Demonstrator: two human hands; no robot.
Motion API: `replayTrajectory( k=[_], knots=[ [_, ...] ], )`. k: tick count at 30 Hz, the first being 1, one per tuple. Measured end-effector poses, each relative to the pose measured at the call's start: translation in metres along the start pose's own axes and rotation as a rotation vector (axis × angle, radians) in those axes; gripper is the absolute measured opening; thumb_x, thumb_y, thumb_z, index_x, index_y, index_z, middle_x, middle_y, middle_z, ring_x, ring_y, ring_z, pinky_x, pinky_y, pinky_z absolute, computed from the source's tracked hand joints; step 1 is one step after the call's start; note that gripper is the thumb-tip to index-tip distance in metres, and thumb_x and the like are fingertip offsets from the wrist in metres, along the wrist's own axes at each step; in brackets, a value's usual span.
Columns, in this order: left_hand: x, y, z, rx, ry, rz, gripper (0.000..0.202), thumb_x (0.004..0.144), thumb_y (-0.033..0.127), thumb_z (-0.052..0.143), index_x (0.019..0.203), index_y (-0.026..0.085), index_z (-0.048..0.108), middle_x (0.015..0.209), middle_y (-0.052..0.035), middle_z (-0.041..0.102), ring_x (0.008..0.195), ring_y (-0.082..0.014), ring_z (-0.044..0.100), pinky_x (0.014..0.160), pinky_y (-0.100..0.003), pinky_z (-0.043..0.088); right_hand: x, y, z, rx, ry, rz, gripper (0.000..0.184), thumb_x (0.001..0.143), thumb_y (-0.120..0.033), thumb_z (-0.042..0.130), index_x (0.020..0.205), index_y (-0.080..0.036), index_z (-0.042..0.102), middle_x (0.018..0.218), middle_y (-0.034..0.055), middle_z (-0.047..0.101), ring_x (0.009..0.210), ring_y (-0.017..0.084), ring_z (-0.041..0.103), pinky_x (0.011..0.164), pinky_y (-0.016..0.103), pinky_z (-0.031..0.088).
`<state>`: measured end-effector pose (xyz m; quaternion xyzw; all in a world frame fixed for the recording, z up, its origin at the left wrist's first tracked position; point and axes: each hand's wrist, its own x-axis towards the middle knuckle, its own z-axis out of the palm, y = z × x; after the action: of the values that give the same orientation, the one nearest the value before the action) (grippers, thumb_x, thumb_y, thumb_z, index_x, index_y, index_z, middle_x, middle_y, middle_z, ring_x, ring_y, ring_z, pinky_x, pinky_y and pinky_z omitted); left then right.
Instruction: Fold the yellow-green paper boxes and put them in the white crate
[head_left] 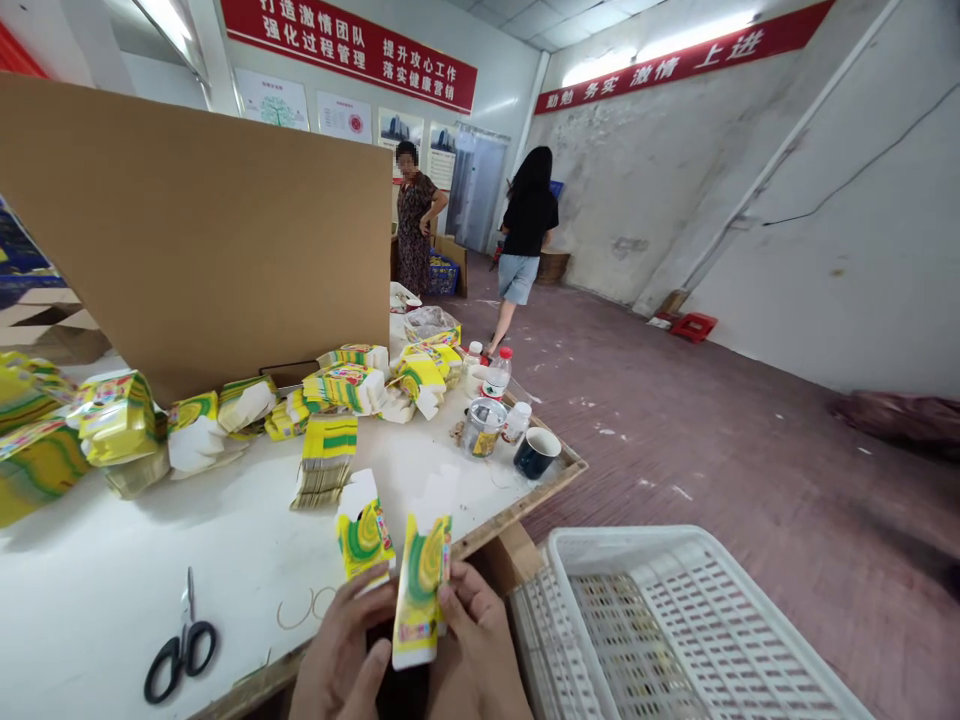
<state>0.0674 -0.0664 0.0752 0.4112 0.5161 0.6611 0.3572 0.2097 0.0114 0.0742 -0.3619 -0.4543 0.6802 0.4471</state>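
Observation:
A small yellow-and-green carton (421,590) stands upright between my hands at the table's front edge, its white top flaps raised. My right hand (478,640) pinches its right side with thumb and fingers. My left hand (349,640) curls around its left side, fingertips at the carton's edge and thumb near its bottom. Just beyond my left fingers, another carton (365,535) lies on the white table with its flap up. A banded stack of flat cartons (326,460) sits farther back.
Black-handled scissors (180,650) and rubber bands (307,605) lie on the table (97,610). A dark mug (537,455), jar (482,430) and bottles stand by the right corner. A white plastic basket (697,620) is at right; a large cardboard sheet (225,240) rises behind. Two people stand beyond.

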Motion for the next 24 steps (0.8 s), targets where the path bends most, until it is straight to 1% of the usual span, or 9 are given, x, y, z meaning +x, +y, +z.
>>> replayTrajectory(
  k=[2, 4, 5, 7, 10, 12, 15, 19, 24],
  knots=[
    [0.004, -0.001, 0.007, -0.203, 0.067, -0.236, 0.050, 0.077, 0.049, 0.071, 0.121, 0.026, 0.068, 0.130, -0.0116, 0.066, 0.123, -0.0333, 0.058, 0.100, -0.043, 0.052, -0.008, 0.002, -0.002, 0.114, -0.040, 0.063, 0.047, 0.070, -0.052, 0.079, 0.101, -0.021, 0.062, 0.076, 0.0038, 0.072, 0.067, 0.021, 0.068, 0.066, 0.032, 0.052],
    [0.009, -0.003, 0.010, -0.340, 0.079, -0.488, 0.054, 0.066, 0.054, 0.079, 0.110, 0.023, 0.073, 0.118, -0.0114, 0.073, 0.118, -0.0343, 0.062, 0.098, -0.044, 0.053, -0.015, 0.007, -0.003, 0.158, -0.062, 0.106, 0.047, 0.067, -0.051, 0.082, 0.097, -0.021, 0.060, 0.072, 0.0030, 0.072, 0.062, 0.019, 0.066, 0.062, 0.029, 0.050],
    [0.011, -0.004, 0.012, -0.396, 0.059, -0.582, 0.052, 0.063, 0.055, 0.081, 0.103, 0.021, 0.076, 0.113, -0.0117, 0.075, 0.115, -0.0346, 0.064, 0.098, -0.045, 0.053, -0.017, 0.010, -0.004, 0.159, -0.061, 0.117, 0.046, 0.067, -0.052, 0.082, 0.093, -0.021, 0.060, 0.072, 0.0034, 0.072, 0.062, 0.018, 0.065, 0.061, 0.028, 0.049],
    [0.012, -0.005, 0.016, -0.501, -0.040, -0.671, 0.047, 0.064, 0.052, 0.082, 0.097, 0.019, 0.077, 0.111, -0.0131, 0.076, 0.112, -0.0344, 0.066, 0.099, -0.046, 0.052, -0.021, 0.014, -0.006, 0.149, -0.053, 0.134, 0.043, 0.067, -0.053, 0.082, 0.087, -0.021, 0.061, 0.075, 0.0043, 0.072, 0.065, 0.018, 0.065, 0.061, 0.028, 0.048],
    [0.011, -0.001, 0.023, -0.598, -0.200, -0.641, 0.041, 0.072, 0.044, 0.078, 0.105, 0.020, 0.076, 0.116, -0.0146, 0.073, 0.112, -0.0329, 0.066, 0.100, -0.046, 0.050, -0.023, 0.016, -0.011, 0.125, -0.040, 0.130, 0.041, 0.066, -0.054, 0.081, 0.083, -0.021, 0.062, 0.076, 0.0041, 0.072, 0.068, 0.020, 0.066, 0.066, 0.031, 0.050],
    [0.009, 0.001, 0.027, -0.611, -0.223, -0.605, 0.040, 0.074, 0.042, 0.078, 0.108, 0.021, 0.075, 0.116, -0.0141, 0.073, 0.112, -0.0323, 0.066, 0.100, -0.045, 0.049, -0.025, 0.015, -0.013, 0.113, -0.008, 0.116, 0.041, 0.066, -0.054, 0.081, 0.082, -0.021, 0.064, 0.076, 0.0039, 0.072, 0.068, 0.020, 0.066, 0.069, 0.033, 0.051],
    [0.007, -0.001, 0.030, -0.561, -0.174, -0.585, 0.040, 0.075, 0.043, 0.077, 0.107, 0.021, 0.075, 0.110, -0.0134, 0.076, 0.109, -0.0318, 0.067, 0.098, -0.045, 0.050, -0.027, 0.012, -0.016, 0.083, 0.046, 0.114, 0.042, 0.065, -0.055, 0.081, 0.082, -0.019, 0.068, 0.081, 0.0064, 0.073, 0.074, 0.023, 0.067, 0.073, 0.035, 0.052],
    [0.006, -0.009, 0.033, -0.434, -0.121, -0.545, 0.043, 0.076, 0.046, 0.074, 0.108, 0.018, 0.074, 0.104, -0.0132, 0.077, 0.105, -0.0316, 0.068, 0.095, -0.044, 0.052, -0.029, 0.008, -0.017, -0.027, 0.032, 0.121, 0.045, 0.068, -0.053, 0.080, 0.093, -0.016, 0.071, 0.090, 0.0095, 0.075, 0.083, 0.026, 0.067, 0.078, 0.037, 0.052],
    [0.008, -0.016, 0.040, -0.248, -0.098, -0.453, 0.041, 0.079, 0.050, 0.069, 0.102, 0.016, 0.072, 0.106, -0.0113, 0.076, 0.107, -0.0299, 0.067, 0.093, -0.039, 0.053, -0.032, 0.011, -0.019, -0.163, 0.100, 0.097, 0.039, 0.076, -0.055, 0.072, 0.079, -0.017, 0.066, 0.074, 0.0041, 0.069, 0.070, 0.020, 0.062, 0.065, 0.030, 0.051]
  ],
)
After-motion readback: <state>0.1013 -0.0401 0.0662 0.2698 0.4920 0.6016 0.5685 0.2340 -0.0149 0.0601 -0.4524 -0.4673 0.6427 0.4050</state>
